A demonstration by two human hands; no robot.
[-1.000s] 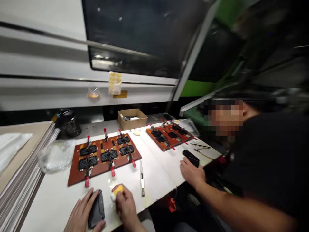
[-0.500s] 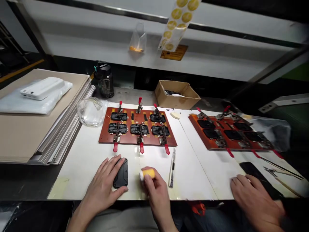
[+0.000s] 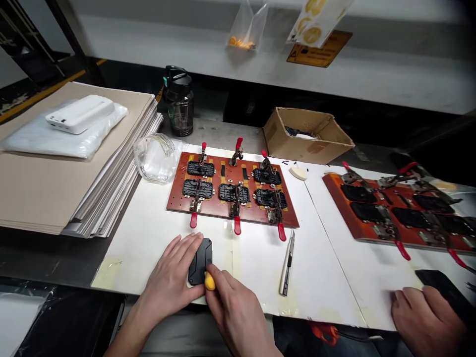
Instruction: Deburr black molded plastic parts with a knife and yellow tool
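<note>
1. At the left edge of the bench (image 3: pixel 137 248), a thick stack of smooth, beige-topped sheets (image 3: pixel 33 183) carries a wrinkled translucent packet (image 3: pixel 100 136) and, on that, a rounded white plastic block (image 3: pixel 80 114).
2. Beside the stack lies a crumpled clear bag (image 3: pixel 156 158); near the back edge stands a dark, see-through bottle (image 3: pixel 180 109).
3. The left hand (image 3: pixel 169 275) is half curled near the front edge, fingertips over the far left of a black case (image 3: pixel 201 263), thumb along its near end, holding it.
4. The black case, a matte oblong with bevelled corners, lies flat near the front edge.
5. A reddish-brown board (image 3: pixel 217 210) lies behind it, bearing ribbed black plates under metal clamps with red handles.
6. The right hand (image 3: pixel 238 307) has its fingers closed around a small, rounded yellow piece (image 3: pixel 209 282), just beside the case's near right corner; whether they touch is unclear.
7. Farther right lie a slim knife (image 3: pixel 287 265) and a pale wedge (image 3: pixel 298 173); an open cardboard box (image 3: pixel 297 144) sits toward the back edge.
8. Near the right front corner, a co-worker's hand (image 3: pixel 424 317) rests by a flat black slab (image 3: pixel 439 280).
</note>
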